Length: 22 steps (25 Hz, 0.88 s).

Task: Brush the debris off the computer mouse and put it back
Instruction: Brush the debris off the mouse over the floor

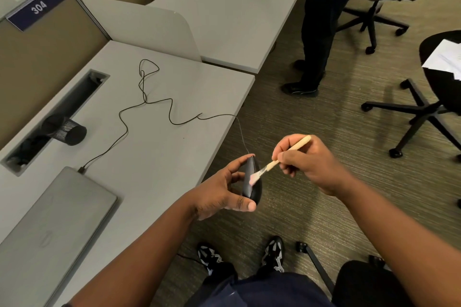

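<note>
My left hand [222, 192] grips a black wired computer mouse [254, 182], held on edge in the air just off the desk's right side, over the carpet. My right hand [306, 164] pinches a small brush with a pale wooden handle [289, 151]. Its light bristles [254, 178] touch the mouse's upper surface. The mouse's thin black cable [149, 104] runs up from its tip, loops across the grey desk [159, 157] and plugs into a closed grey laptop [52, 219] at the lower left.
A black mesh cup [67, 129] lies tipped beside the desk's cable slot [55, 117]. Another person [321, 22] stands at the adjoining desk. Wheeled office chairs [434, 97] stand on the carpet to the right. My feet [242, 254] are below the hands.
</note>
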Motion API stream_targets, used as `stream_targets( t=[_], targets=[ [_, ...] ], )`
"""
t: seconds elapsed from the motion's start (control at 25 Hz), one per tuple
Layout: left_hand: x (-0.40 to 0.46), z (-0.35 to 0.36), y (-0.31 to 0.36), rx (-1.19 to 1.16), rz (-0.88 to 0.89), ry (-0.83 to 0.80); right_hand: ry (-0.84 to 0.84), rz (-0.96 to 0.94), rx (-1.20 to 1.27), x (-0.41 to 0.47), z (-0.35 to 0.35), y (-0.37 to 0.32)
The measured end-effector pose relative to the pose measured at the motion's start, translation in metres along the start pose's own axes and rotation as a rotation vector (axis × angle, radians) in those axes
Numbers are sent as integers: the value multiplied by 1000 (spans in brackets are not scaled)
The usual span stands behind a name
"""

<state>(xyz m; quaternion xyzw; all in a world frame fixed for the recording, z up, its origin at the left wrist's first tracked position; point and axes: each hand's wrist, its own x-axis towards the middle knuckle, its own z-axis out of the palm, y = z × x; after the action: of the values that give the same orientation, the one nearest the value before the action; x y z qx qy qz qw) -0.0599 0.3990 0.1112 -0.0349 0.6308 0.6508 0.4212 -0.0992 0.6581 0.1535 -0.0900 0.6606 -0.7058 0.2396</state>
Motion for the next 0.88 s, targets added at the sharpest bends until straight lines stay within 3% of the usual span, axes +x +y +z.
stream_targets(
  t=[0.12, 0.32, 0.48, 0.6, 0.68, 0.8, 0.88],
  targets=[
    [0, 3, 1, 3, 21, 24, -62, 7, -120, -3, 4, -2],
    [0, 9, -2, 59, 18, 1, 70, -158, -384, -2, 7, -2],
    [-1, 7, -2, 33, 30, 18, -165, -20, -262, -6, 5, -6],
    [-2, 7, 0, 59, 22, 18, 69, -82, -391, -3, 2, -2],
    [-3, 8, 0, 54, 16, 18, 119, -94, -296, -3, 0, -3],
    [-1, 7, -1, 20, 31, 33, -131, 51, -89, -7, -3, -6],
    [-1, 6, 1, 22, 26, 40, -171, 103, -113, -7, -2, -3]
  ],
)
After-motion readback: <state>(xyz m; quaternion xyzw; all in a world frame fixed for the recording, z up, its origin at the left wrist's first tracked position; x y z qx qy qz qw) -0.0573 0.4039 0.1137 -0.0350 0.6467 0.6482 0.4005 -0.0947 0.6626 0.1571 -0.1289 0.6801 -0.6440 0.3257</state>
